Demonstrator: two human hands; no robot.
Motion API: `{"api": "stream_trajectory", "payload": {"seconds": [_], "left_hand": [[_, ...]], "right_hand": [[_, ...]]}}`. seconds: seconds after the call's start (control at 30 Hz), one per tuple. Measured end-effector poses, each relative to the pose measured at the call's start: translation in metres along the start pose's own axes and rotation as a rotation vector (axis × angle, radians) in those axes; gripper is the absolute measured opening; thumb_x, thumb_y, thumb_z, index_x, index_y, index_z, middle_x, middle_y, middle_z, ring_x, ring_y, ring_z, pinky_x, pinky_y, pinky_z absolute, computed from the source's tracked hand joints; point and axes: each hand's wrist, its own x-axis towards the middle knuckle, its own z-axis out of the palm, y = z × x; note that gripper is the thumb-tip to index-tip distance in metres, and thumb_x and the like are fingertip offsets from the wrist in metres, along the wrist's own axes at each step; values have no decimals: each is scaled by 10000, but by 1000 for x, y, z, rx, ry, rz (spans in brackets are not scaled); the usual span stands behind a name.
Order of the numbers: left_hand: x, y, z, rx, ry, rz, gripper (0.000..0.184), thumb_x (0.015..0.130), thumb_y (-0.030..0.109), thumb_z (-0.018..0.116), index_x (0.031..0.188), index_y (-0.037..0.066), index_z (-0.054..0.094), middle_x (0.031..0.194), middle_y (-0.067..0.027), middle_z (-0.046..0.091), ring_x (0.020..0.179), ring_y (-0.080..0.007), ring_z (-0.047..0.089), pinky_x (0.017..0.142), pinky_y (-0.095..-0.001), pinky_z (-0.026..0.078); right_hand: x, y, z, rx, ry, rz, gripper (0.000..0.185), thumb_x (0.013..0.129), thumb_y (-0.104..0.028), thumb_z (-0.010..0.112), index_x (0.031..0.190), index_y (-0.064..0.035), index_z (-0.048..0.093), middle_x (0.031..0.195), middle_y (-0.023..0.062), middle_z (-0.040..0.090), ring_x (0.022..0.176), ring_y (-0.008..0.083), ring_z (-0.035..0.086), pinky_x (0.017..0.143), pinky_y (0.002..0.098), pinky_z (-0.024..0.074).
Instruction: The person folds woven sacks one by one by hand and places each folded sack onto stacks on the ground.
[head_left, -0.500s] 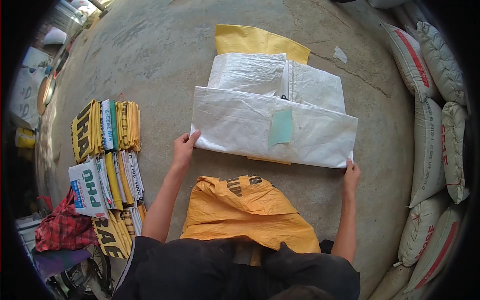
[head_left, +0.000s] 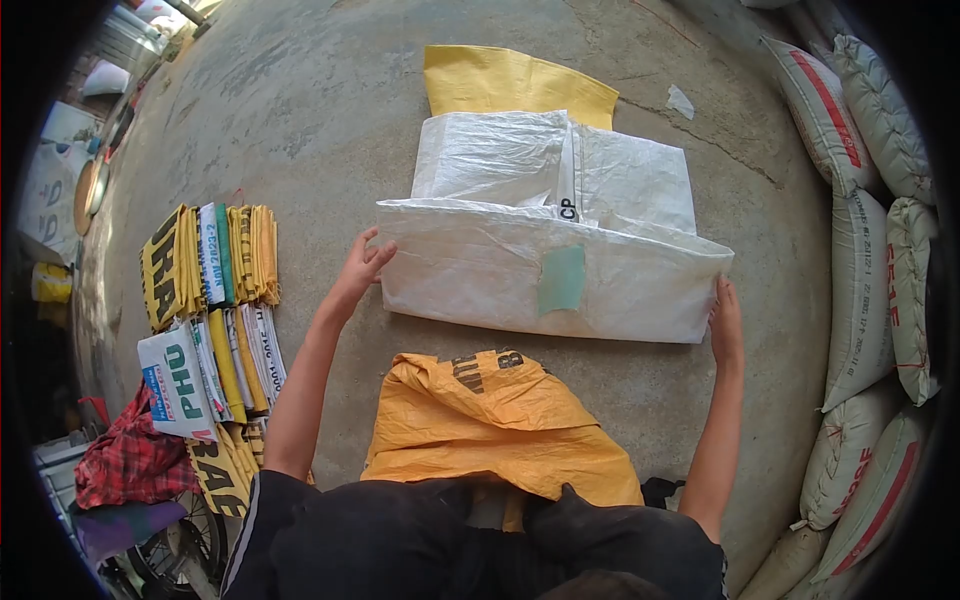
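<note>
A folded white sack (head_left: pixel 460 262) with a pale green patch (head_left: pixel 562 280) lies across the floor in front of me. Its raised flap leaves black letters showing behind it. At its left edge is my left hand (head_left: pixel 358 270), thumb and forefinger apart. Against the right edge rests my right hand (head_left: pixel 727 315), fingers stretched out and partly hidden. Both hands look open. Beyond the flap, more white sack material (head_left: pixel 635 180) lies over a yellow sack (head_left: pixel 515 85). An orange sack (head_left: pixel 490 420) with black print is crumpled near my legs.
Stacks of folded printed sacks (head_left: pixel 205 260) stand at the left, beside a red checked cloth (head_left: pixel 130 455) and a wheel (head_left: pixel 180 550). Filled sacks (head_left: pixel 860 290) are piled along the right side. A white scrap (head_left: pixel 680 102) lies on the concrete floor (head_left: pixel 330 130).
Both hands have let go of the white sack's near corners and moved outward and up along its sides. The flap has spread slightly wider, and more black lettering shows behind it.
</note>
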Motion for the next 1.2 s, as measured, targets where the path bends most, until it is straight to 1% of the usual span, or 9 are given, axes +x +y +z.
{"api": "stream_trajectory", "payload": {"seconds": [0.1,0.2,0.27,0.47,0.67,0.7,0.8,1.0,1.2], "left_hand": [[35,6,11,63,-81,41,898,798,571,744,1391,31,341,1188,-199,604,1233,-286,523,1017,-477,425],[49,11,18,100,-10,-28,878,805,492,774,1383,23,309,1173,-217,603,1172,-285,565,973,-455,458],[50,15,19,67,50,19,852,800,394,805,1354,14,281,1115,-212,621,1076,-259,609,915,-410,489],[37,1,-13,-100,-65,100,627,892,255,728,1333,100,309,1033,-143,640,984,-182,618,831,-350,504],[15,-3,-19,277,-218,85,459,968,280,636,1342,147,405,1031,-68,630,968,-161,586,868,-342,475],[15,-5,-15,240,-201,89,523,955,375,637,1372,132,437,1125,-96,634,1022,-186,586,884,-348,463],[27,0,-5,58,-169,0,513,946,402,642,1308,52,545,1133,-111,650,1050,-205,593,929,-369,454],[36,-4,6,-29,-145,-162,525,936,347,652,1172,-121,630,1064,-175,686,986,-224,643,879,-347,483],[18,1,10,280,-79,-247,473,921,313,675,1136,-109,654,1006,-156,699,917,-189,657,788,-331,513]], "right_hand": [[20,-20,20,-33,-113,-109,555,920,-430,667,1283,-30,541,1186,134,639,1059,222,608,950,360,456],[38,-23,31,-157,-99,57,620,875,-408,728,1253,39,525,1138,176,646,977,240,638,879,354,495],[40,-19,35,-374,-51,-152,588,872,-306,747,1274,15,463,1097,214,649,891,242,657,786,357,527],[5,-38,28,-207,-177,-61,509,903,-151,685,1289,-84,360,1076,218,648,835,225,659,708,373,537],[11,-5,0,-361,-176,-129,461,950,-197,640,1304,-91,365,1108,169,655,920,184,643,778,354,525],[10,-6,2,-361,-175,-128,461,950,-197,640,1304,-91,365,1108,169,655,920,184,643,778,354,525],[15,-6,9,-113,-106,42,420,978,-292,607,1294,-60,457,1133,155,662,967,181,637,833,340,510],[22,-4,6,-73,-196,171,464,981,-350,581,1135,83,647,1094,148,683,963,187,644,857,338,500],[16,-3,1,-50,-181,207,441,944,-280,629,1108,129,635,1101,159,683,949,208,649,846,346,503]]}}
